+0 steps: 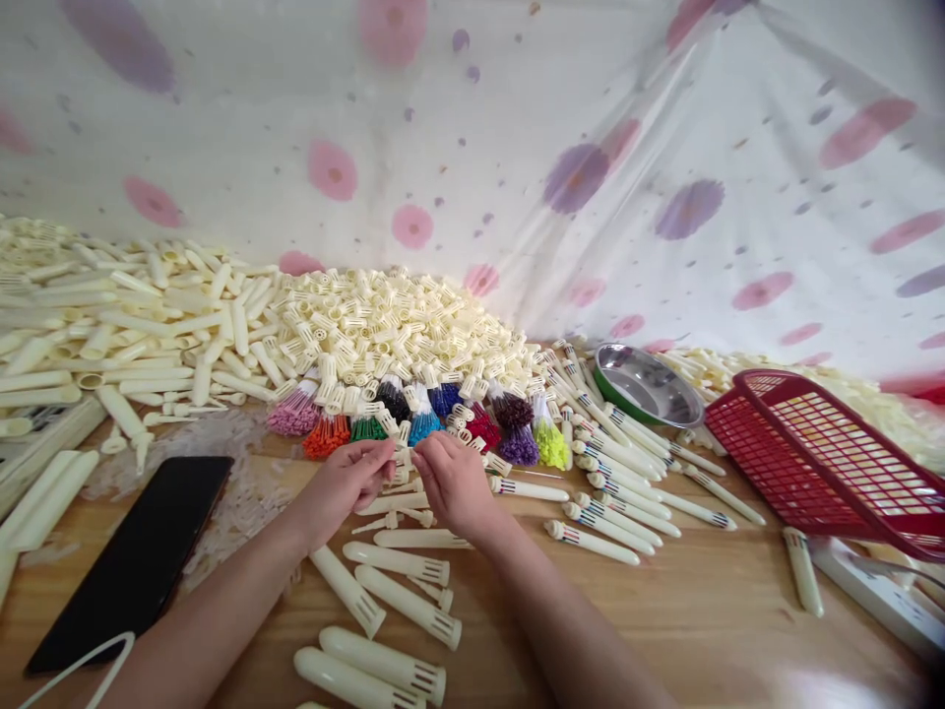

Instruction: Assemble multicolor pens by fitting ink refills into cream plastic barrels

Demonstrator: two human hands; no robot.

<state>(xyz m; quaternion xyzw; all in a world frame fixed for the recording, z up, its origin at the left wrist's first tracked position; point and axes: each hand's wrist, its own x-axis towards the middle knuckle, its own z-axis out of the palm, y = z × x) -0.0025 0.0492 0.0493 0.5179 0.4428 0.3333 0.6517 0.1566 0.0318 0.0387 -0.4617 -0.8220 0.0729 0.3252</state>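
Observation:
My left hand [346,484] and my right hand [452,481] meet over the wooden table [664,620], both pinched on a small cream plastic part [403,456] between them. Just beyond the fingers lie bundles of coloured pen refills [413,418] in pink, orange, green, blue, red, purple and yellow-green. Behind these rises a heap of small cream slotted caps [384,320]. Cream pen barrels [399,563] lie loose on the table under my wrists.
A big pile of cream barrels [89,315] fills the left. Assembled pens [627,483] lie in rows at the right, near a steel bowl [650,384] and a tilted red plastic basket [819,458]. A black phone [140,551] lies at the left, with a white cable.

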